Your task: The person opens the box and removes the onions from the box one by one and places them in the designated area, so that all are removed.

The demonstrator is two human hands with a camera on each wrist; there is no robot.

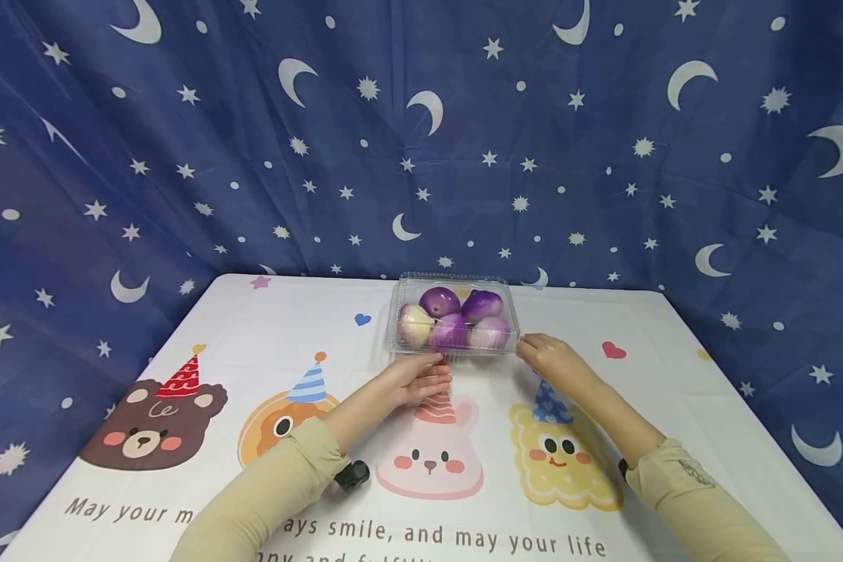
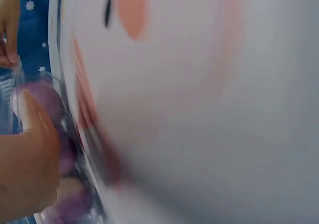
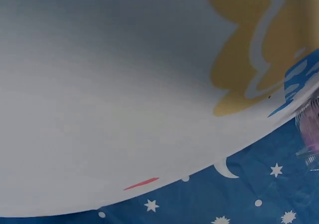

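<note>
A clear plastic clamshell box [image 1: 453, 347] stands near the back of the table with several purple-and-white onions [image 1: 449, 331] inside. Its lid is over them. My right hand [image 1: 555, 361] pinches the box's front right corner with its fingertips. At the front edge, my left hand [image 1: 416, 378] has its fingers loosely extended. In the left wrist view the left hand [image 2: 30, 167] overlaps the box, thumb pointing along its side, and the right hand [image 2: 7, 27] is at the box's corner. The right wrist view catches only a bit of the box [image 3: 310, 127] at its right edge.
A white cloth printed with cartoon animals and lettering covers the table [image 1: 309, 304]. Behind it hangs a blue curtain [image 1: 464, 156] with moons and stars, close to the box's back side. Black wrist devices [image 1: 352, 475] show at the sleeves.
</note>
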